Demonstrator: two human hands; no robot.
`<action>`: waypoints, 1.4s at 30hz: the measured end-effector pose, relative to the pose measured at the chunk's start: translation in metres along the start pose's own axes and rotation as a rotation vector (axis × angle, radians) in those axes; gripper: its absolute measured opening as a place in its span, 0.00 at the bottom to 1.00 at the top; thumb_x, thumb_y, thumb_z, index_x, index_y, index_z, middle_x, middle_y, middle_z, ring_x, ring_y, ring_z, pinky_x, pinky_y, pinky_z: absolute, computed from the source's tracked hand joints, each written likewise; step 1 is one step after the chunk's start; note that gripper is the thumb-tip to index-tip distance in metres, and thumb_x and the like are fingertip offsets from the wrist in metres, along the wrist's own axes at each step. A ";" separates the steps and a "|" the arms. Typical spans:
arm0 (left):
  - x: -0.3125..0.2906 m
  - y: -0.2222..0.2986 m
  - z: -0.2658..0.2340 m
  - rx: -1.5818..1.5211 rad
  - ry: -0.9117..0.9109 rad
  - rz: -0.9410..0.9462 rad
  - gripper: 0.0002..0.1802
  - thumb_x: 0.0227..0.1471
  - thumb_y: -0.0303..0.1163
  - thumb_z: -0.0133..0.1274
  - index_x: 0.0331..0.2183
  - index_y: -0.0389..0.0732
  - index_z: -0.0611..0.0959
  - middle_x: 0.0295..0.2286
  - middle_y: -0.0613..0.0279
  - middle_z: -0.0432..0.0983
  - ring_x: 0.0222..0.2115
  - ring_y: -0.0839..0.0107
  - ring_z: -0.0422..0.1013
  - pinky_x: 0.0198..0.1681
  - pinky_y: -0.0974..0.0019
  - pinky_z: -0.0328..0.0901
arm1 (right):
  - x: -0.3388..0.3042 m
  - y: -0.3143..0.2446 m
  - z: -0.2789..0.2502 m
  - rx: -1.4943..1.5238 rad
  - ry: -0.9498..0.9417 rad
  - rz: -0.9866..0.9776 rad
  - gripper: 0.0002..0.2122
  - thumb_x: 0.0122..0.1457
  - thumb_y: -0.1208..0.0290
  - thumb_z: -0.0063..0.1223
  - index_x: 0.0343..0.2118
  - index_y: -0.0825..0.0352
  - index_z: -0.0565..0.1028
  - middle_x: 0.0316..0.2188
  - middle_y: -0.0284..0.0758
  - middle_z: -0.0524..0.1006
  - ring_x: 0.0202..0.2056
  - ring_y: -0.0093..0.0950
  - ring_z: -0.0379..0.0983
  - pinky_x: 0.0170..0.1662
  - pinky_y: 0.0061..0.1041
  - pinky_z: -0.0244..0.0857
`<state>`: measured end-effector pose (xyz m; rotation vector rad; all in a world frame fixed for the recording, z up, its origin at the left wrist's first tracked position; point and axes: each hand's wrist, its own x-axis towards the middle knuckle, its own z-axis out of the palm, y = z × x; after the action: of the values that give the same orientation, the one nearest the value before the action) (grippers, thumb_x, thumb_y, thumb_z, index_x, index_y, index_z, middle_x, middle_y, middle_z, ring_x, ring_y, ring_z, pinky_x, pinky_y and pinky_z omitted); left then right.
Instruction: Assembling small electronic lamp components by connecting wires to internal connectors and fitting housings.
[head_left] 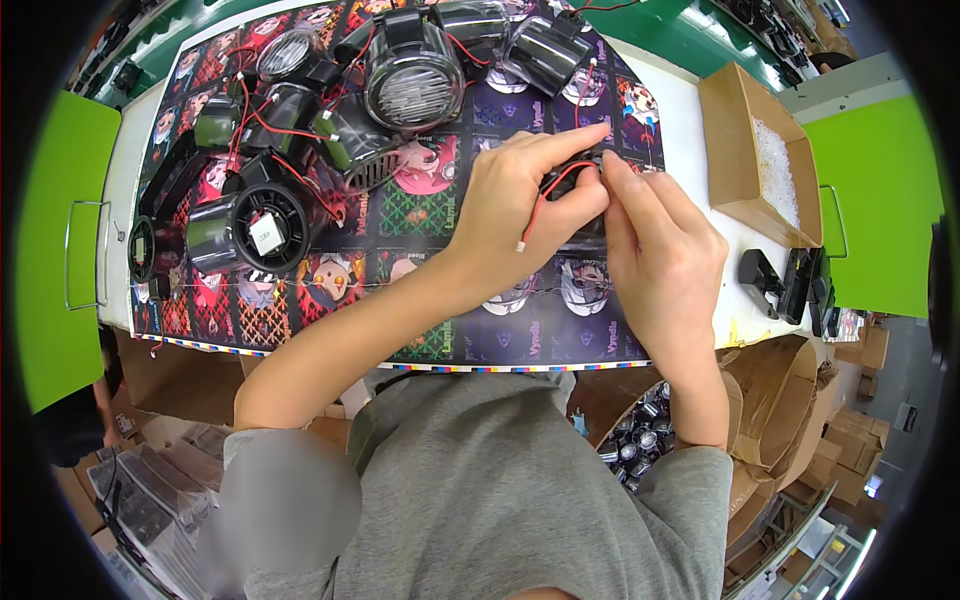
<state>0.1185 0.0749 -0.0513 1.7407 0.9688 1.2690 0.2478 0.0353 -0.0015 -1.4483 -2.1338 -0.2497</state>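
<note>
On the left of the counter (735,268), clear-and-black cylindrical parts (415,85) cluster on a printed sheet (420,225); next, the left hand (533,185), forefinger outstretched, grasps a mostly hidden dark piece (570,182), its red wire (536,212) hanging to a white connector (520,246); the right hand (665,235) pinches at the same piece; farther right, an open cardboard box (728,150) holding whitish pellets (774,170) stands beyond loose black pieces (795,285)

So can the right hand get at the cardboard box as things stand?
Likely yes. The box sits open to the right of the right hand, with nothing visibly between them. That hand is busy by the red wire, though.
</note>
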 end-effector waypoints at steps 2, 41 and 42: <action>0.000 -0.002 0.001 0.019 0.037 0.043 0.20 0.43 0.21 0.50 0.43 0.38 0.78 0.25 0.59 0.75 0.26 0.79 0.68 0.30 0.75 0.63 | -0.001 -0.001 0.001 0.009 0.003 0.003 0.11 0.47 0.83 0.54 0.35 0.68 0.76 0.21 0.35 0.72 0.20 0.31 0.70 0.23 0.27 0.64; -0.005 0.004 -0.003 0.108 0.084 0.106 0.22 0.37 0.20 0.52 0.40 0.40 0.80 0.24 0.59 0.74 0.25 0.74 0.69 0.30 0.73 0.64 | 0.006 0.011 -0.001 -0.028 0.017 0.003 0.07 0.48 0.81 0.54 0.31 0.66 0.76 0.19 0.35 0.71 0.15 0.26 0.65 0.19 0.24 0.59; -0.006 0.003 -0.006 0.134 0.108 0.141 0.22 0.37 0.21 0.52 0.40 0.39 0.80 0.24 0.59 0.74 0.25 0.74 0.69 0.30 0.73 0.64 | 0.005 0.023 0.001 -0.101 0.013 -0.004 0.06 0.48 0.81 0.54 0.31 0.66 0.76 0.18 0.36 0.70 0.15 0.27 0.64 0.19 0.24 0.59</action>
<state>0.1116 0.0688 -0.0498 1.8875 1.0283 1.4285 0.2665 0.0496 -0.0032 -1.4955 -2.1412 -0.3723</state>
